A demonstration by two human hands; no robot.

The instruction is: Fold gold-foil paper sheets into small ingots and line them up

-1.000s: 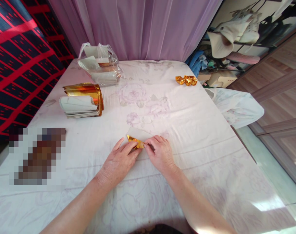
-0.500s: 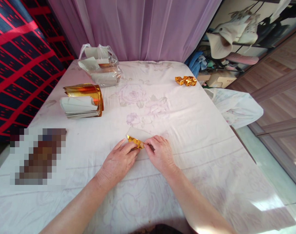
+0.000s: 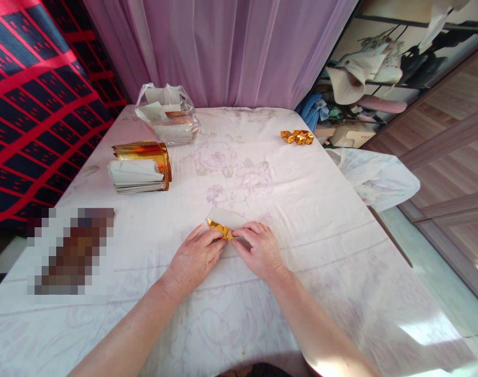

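Observation:
A sheet of gold foil paper (image 3: 219,228), white on its back, lies on the tablecloth with one edge folded over to show a gold strip. My left hand (image 3: 195,255) presses on the strip's lower part, its fingers closed at the fold. At the strip's right end, the fingertips of my right hand (image 3: 260,247) grip the paper. The fingers partly cover the fold. Farther off, several folded gold foil pieces (image 3: 297,137) sit near the table's back right corner.
A bent stack of gold and white paper (image 3: 140,170) lies at left. Behind it stands a clear plastic bag (image 3: 172,123) of paper. A blurred-out item (image 3: 72,251) is at front left. A white bag (image 3: 388,178) hangs by the table's right edge, near shelves with a cap (image 3: 347,81).
The view has shifted slightly, so everything sits a little lower. Both hands stay on the paper in nearly the same pose; the right fingertips have moved slightly at the fold.

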